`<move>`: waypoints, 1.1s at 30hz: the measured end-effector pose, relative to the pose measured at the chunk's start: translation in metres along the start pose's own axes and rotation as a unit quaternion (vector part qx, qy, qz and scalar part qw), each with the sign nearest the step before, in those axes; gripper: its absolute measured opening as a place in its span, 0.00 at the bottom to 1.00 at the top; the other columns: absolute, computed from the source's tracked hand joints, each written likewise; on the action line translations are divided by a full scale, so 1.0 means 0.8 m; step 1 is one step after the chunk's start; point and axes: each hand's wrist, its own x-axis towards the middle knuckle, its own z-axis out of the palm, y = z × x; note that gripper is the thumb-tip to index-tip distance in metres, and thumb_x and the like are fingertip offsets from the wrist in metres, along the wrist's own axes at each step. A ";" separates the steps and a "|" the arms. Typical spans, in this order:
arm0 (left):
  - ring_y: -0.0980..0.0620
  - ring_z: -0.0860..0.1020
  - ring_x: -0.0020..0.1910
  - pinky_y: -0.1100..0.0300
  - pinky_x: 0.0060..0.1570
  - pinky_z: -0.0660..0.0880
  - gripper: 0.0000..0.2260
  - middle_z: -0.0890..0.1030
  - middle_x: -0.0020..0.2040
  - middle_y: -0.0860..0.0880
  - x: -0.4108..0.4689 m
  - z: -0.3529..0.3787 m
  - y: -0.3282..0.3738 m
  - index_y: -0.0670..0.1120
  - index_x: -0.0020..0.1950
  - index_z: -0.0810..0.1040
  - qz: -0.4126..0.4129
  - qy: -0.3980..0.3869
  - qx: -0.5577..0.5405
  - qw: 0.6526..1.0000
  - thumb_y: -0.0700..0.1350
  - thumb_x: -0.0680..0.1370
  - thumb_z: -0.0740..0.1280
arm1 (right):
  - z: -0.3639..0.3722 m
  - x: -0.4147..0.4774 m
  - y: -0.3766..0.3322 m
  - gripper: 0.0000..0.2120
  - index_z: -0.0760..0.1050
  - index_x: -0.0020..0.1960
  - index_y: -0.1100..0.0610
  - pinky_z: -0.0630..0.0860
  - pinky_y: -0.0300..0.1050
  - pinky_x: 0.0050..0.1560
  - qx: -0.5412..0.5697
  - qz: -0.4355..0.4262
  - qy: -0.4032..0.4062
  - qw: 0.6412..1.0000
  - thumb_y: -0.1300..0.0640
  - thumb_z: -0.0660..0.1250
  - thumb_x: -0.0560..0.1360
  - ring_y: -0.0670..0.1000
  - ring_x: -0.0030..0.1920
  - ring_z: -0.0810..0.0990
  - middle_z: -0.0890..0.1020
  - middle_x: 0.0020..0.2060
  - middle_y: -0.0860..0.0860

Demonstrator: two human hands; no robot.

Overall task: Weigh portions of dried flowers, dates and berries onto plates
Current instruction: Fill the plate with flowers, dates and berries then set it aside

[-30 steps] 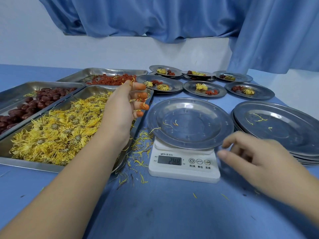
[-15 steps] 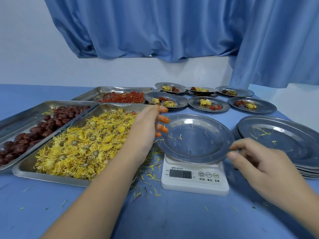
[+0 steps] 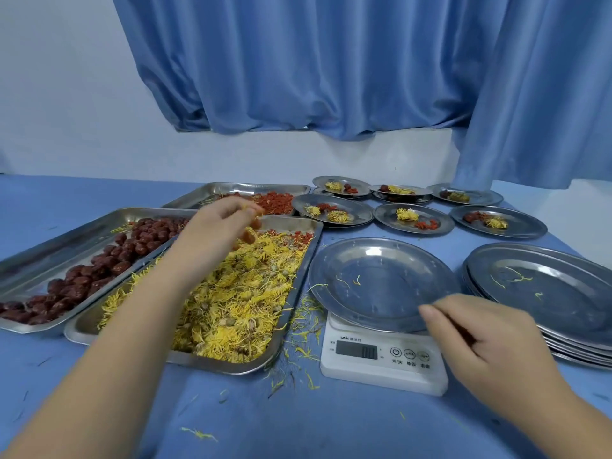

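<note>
The left hand (image 3: 215,233) sits at centre left of the frame, above the far end of the flower tray (image 3: 284,346); its fingers are bunched and pinch a small tuft of dried flowers (image 3: 238,299), though blur hides the exact grip; the bulk of the flowers lies heaped in that tray. The right hand (image 3: 480,339) is at lower right, fingers loosely curled, thumb tip over the near rim of the plate (image 3: 381,279); whether it grips that rim cannot be told. The plate rests on the white scale (image 3: 381,372) at lower centre and bears a few stray yellow petals; the scale's display is too blurred to read. The dates (image 3: 109,260) fill a second tray (image 3: 43,256) at far left, touching the flower tray; the berries (image 3: 275,202) lie in a third tray (image 3: 231,190) behind both. Six portioned plates (image 3: 414,223) stand in two rows at upper right, each carrying flowers with red pieces. A stack of plates (image 3: 546,293) sits at the right edge, just beside the scale. Loose petals (image 3: 304,326) are scattered on the blue tablecloth (image 3: 298,425) between flower tray and scale; a blue curtain (image 3: 331,77) hangs behind.
</note>
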 end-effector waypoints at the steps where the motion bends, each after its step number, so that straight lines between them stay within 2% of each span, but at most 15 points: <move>1: 0.61 0.80 0.40 0.59 0.46 0.76 0.07 0.83 0.45 0.59 0.003 -0.008 -0.006 0.59 0.52 0.79 0.004 -0.031 0.063 0.998 0.51 0.81 0.61 | -0.001 0.000 0.000 0.21 0.69 0.29 0.56 0.66 0.43 0.30 0.006 -0.004 -0.004 1.000 0.47 0.56 0.77 0.49 0.25 0.68 0.67 0.23 0.46; 3: 0.65 0.77 0.45 0.63 0.48 0.73 0.07 0.80 0.49 0.62 0.009 -0.017 -0.016 0.58 0.56 0.78 0.006 -0.132 0.189 0.973 0.52 0.80 0.63 | 0.000 0.001 -0.002 0.21 0.68 0.28 0.56 0.66 0.43 0.30 0.012 -0.006 -0.010 1.000 0.47 0.56 0.76 0.50 0.25 0.67 0.67 0.22 0.47; 5: 0.67 0.74 0.49 0.62 0.51 0.70 0.09 0.77 0.53 0.63 0.011 -0.018 -0.022 0.58 0.59 0.78 -0.007 -0.225 0.274 0.935 0.52 0.79 0.66 | 0.002 0.003 -0.005 0.21 0.68 0.28 0.57 0.66 0.43 0.30 0.016 -0.010 -0.016 1.000 0.47 0.56 0.76 0.50 0.25 0.68 0.67 0.23 0.47; 8: 0.67 0.72 0.46 0.61 0.50 0.68 0.13 0.73 0.51 0.64 0.011 -0.013 -0.030 0.59 0.60 0.77 -0.015 -0.269 0.316 0.910 0.51 0.77 0.70 | 0.004 0.001 -0.008 0.20 0.67 0.29 0.55 0.66 0.42 0.30 0.011 -0.027 -0.025 0.999 0.48 0.56 0.77 0.48 0.25 0.67 0.67 0.23 0.46; 10: 0.65 0.71 0.46 0.61 0.50 0.67 0.14 0.71 0.49 0.65 0.013 -0.009 -0.035 0.62 0.60 0.76 -0.011 -0.270 0.340 0.901 0.48 0.76 0.71 | 0.004 -0.001 -0.007 0.20 0.67 0.29 0.55 0.66 0.41 0.30 0.013 -0.029 -0.029 0.999 0.48 0.56 0.77 0.47 0.25 0.67 0.66 0.23 0.46; 14: 0.59 0.74 0.50 0.60 0.52 0.69 0.15 0.74 0.53 0.59 0.021 -0.007 -0.034 0.60 0.57 0.78 0.002 -0.272 0.353 0.895 0.45 0.74 0.73 | 0.000 0.001 -0.004 0.19 0.67 0.29 0.54 0.66 0.40 0.30 0.032 -0.016 -0.025 0.999 0.47 0.57 0.76 0.46 0.26 0.66 0.66 0.23 0.46; 17: 0.65 0.76 0.44 0.61 0.47 0.73 0.10 0.76 0.49 0.61 0.029 -0.012 -0.028 0.59 0.51 0.79 0.028 -0.251 0.336 0.907 0.46 0.74 0.73 | 0.002 0.000 -0.002 0.20 0.66 0.29 0.54 0.66 0.41 0.30 0.038 -0.020 -0.031 0.999 0.47 0.57 0.76 0.46 0.26 0.66 0.66 0.23 0.46; 18: 0.65 0.77 0.38 0.63 0.41 0.74 0.07 0.77 0.46 0.61 0.033 -0.014 -0.026 0.58 0.50 0.79 0.040 -0.233 0.327 0.915 0.47 0.75 0.72 | 0.002 0.000 -0.001 0.20 0.66 0.29 0.54 0.66 0.41 0.30 0.039 -0.020 -0.034 0.998 0.47 0.57 0.76 0.46 0.25 0.65 0.65 0.23 0.46; 20: 0.63 0.75 0.29 0.67 0.30 0.70 0.03 0.79 0.38 0.57 0.039 -0.020 -0.020 0.56 0.47 0.80 0.062 -0.177 0.313 0.931 0.50 0.75 0.71 | 0.003 0.000 0.000 0.20 0.65 0.29 0.54 0.66 0.41 0.29 0.040 -0.016 -0.035 0.998 0.47 0.59 0.76 0.46 0.25 0.65 0.65 0.23 0.46; 21: 0.61 0.74 0.29 0.66 0.30 0.68 0.02 0.79 0.36 0.55 0.043 -0.023 -0.018 0.55 0.46 0.80 0.069 -0.148 0.311 0.936 0.52 0.76 0.71 | 0.003 0.000 0.000 0.19 0.65 0.29 0.54 0.65 0.41 0.29 0.042 -0.013 -0.036 0.998 0.48 0.60 0.76 0.46 0.25 0.66 0.65 0.22 0.46; 23: 0.56 0.75 0.33 0.61 0.33 0.68 0.07 0.80 0.36 0.52 0.048 -0.026 -0.016 0.53 0.45 0.80 0.067 -0.126 0.311 0.940 0.56 0.77 0.68 | 0.002 0.000 0.000 0.19 0.65 0.28 0.54 0.65 0.41 0.29 0.046 -0.010 -0.036 0.998 0.48 0.59 0.76 0.46 0.25 0.66 0.65 0.22 0.46; 25: 0.54 0.78 0.37 0.60 0.37 0.71 0.14 0.81 0.38 0.51 0.049 -0.027 -0.016 0.52 0.45 0.80 0.044 -0.153 0.301 0.940 0.59 0.78 0.63 | 0.001 0.001 -0.001 0.19 0.64 0.28 0.53 0.65 0.40 0.29 0.050 -0.010 -0.036 0.998 0.46 0.57 0.76 0.46 0.25 0.65 0.64 0.22 0.45; 28: 0.61 0.77 0.42 0.61 0.44 0.69 0.20 0.81 0.44 0.58 0.046 -0.027 -0.018 0.52 0.48 0.81 0.022 -0.179 0.297 0.938 0.63 0.79 0.56 | 0.000 0.002 -0.001 0.18 0.61 0.29 0.50 0.65 0.40 0.29 0.054 -0.007 -0.038 0.998 0.47 0.58 0.76 0.45 0.26 0.65 0.63 0.22 0.44; 30: 0.63 0.76 0.46 0.61 0.45 0.68 0.20 0.80 0.48 0.60 0.045 -0.030 -0.019 0.54 0.52 0.80 0.021 -0.172 0.305 0.936 0.64 0.79 0.55 | -0.001 0.002 0.000 0.18 0.62 0.29 0.51 0.65 0.41 0.29 0.054 -0.003 -0.041 0.998 0.47 0.59 0.75 0.46 0.26 0.65 0.64 0.22 0.45; 33: 0.62 0.77 0.46 0.63 0.43 0.69 0.11 0.80 0.47 0.60 0.043 -0.035 -0.018 0.59 0.47 0.79 0.037 -0.167 0.323 0.931 0.61 0.79 0.60 | -0.001 0.001 0.001 0.18 0.62 0.29 0.50 0.66 0.41 0.30 0.056 -0.003 -0.047 0.997 0.48 0.60 0.76 0.46 0.26 0.65 0.64 0.22 0.45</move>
